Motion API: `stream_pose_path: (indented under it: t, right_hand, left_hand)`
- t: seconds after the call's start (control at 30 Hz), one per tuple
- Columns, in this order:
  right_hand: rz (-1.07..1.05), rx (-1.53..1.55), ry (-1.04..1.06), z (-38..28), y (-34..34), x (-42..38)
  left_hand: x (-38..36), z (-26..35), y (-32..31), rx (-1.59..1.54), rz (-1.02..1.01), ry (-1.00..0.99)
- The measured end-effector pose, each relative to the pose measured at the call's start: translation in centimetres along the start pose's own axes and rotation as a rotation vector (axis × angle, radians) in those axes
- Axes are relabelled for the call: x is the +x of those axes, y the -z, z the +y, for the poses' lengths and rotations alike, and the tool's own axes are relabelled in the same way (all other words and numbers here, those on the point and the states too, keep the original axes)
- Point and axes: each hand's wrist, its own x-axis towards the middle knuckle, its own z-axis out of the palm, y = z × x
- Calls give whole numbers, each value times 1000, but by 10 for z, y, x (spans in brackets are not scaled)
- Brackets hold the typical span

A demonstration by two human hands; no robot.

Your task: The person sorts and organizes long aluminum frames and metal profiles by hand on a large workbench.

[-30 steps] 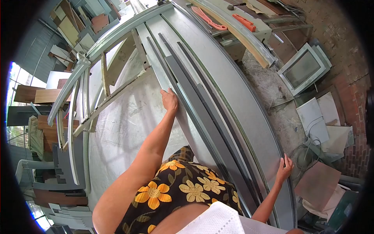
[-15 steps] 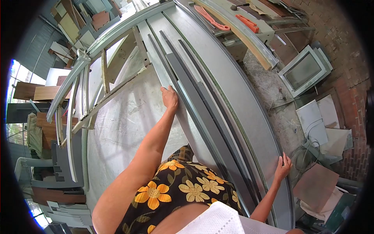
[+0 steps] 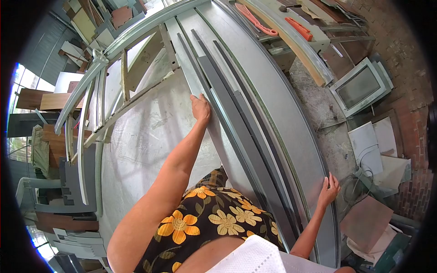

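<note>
Long dark grey metal strips [image 3: 232, 123] lie lengthwise on a wide silver metal panel [image 3: 282, 109], whose edges look curved in this view. At the panel's near-left edge, my left hand [image 3: 200, 108] is closed, its fingers wrapped round that edge. On the far right edge rests my right hand [image 3: 328, 190], thumb and fingers apart over the rim. The undersides of both hands' grips are hidden.
A metal frame [image 3: 125, 77] stands at left. Upper right, a red-orange handled tool [image 3: 257, 19] and an orange tool [image 3: 298, 28] lie on a bench. A framed glass pane [image 3: 359, 86], boards [image 3: 366, 223] and a cable lie on the right.
The view has shifted slightly. My left hand sits a little higher and further right in view, still at the panel's edge. My right hand stays at the far edge.
</note>
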Motion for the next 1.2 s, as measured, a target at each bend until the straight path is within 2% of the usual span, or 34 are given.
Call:
stream_pose_path:
  t: [0.47, 1.2]
  right_hand:
    - [-41, -8, -31, -77, -27, 49]
    - [-22, -113, 116, -151, -70, 121]
  left_hand:
    - [22, 10, -2, -5, -23, 50]
    - [45, 26, -7, -20, 4, 29]
